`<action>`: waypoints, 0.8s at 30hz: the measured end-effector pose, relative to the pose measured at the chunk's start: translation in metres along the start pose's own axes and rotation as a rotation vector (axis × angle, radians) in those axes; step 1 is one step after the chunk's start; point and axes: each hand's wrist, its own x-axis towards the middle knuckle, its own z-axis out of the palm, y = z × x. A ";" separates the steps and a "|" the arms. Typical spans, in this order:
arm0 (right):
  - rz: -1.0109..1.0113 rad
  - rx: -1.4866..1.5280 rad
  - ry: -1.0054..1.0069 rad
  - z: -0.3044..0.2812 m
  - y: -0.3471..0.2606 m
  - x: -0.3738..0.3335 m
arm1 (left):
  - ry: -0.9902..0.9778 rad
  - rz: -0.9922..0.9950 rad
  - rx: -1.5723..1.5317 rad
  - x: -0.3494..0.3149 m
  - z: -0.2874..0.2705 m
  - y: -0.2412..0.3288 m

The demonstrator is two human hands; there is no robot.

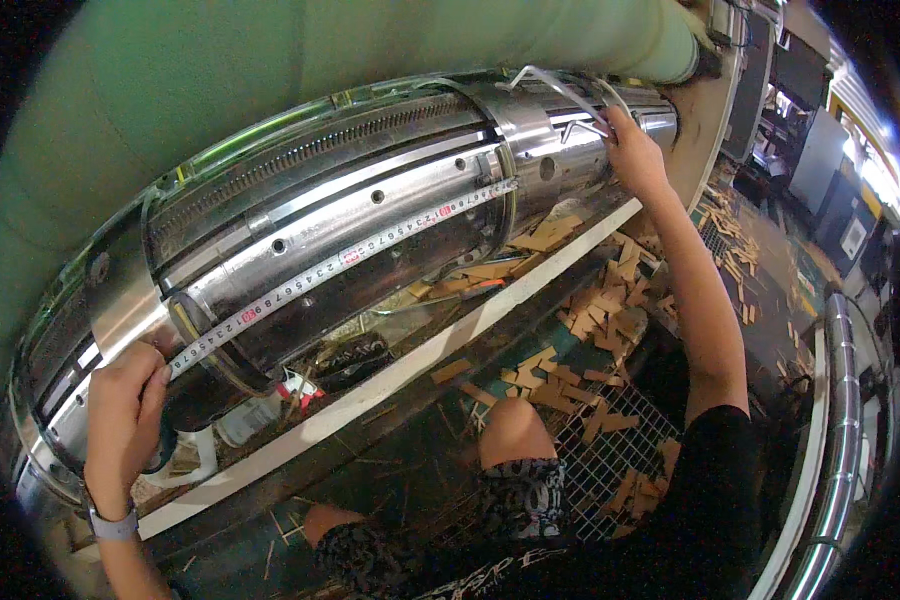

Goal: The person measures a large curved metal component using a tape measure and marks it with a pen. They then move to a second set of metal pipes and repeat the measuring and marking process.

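A steel tape measure (348,258) is stretched along a shiny metal cylinder (330,220) with bolt holes and a toothed strip. My left hand (125,410) is closed at the near-left end of the tape; the tape's case is mostly hidden by the hand. The tape's far end lies by a dark ring around the cylinder. At the far right, my right hand (632,150) is closed around bent silver hex keys (560,90), held over the cylinder's right part.
Above runs a large green roller (300,70). A pale beam (400,375) crosses in front of the cylinder. Cardboard scraps (605,300) litter the floor and metal grating (620,440). Beside the beam sit a white pipe (205,455) and a red-and-white packet (298,388). A metal roller (840,400) stands right.
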 end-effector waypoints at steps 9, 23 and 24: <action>-0.099 -0.048 0.069 0.007 0.012 0.020 | -0.027 -0.013 0.004 0.000 -0.002 0.001; -0.279 0.010 0.030 0.042 0.086 0.070 | -0.033 0.102 0.023 0.002 0.012 -0.013; -0.282 -0.045 0.009 0.037 0.096 0.077 | -0.057 0.104 0.006 0.004 0.011 -0.013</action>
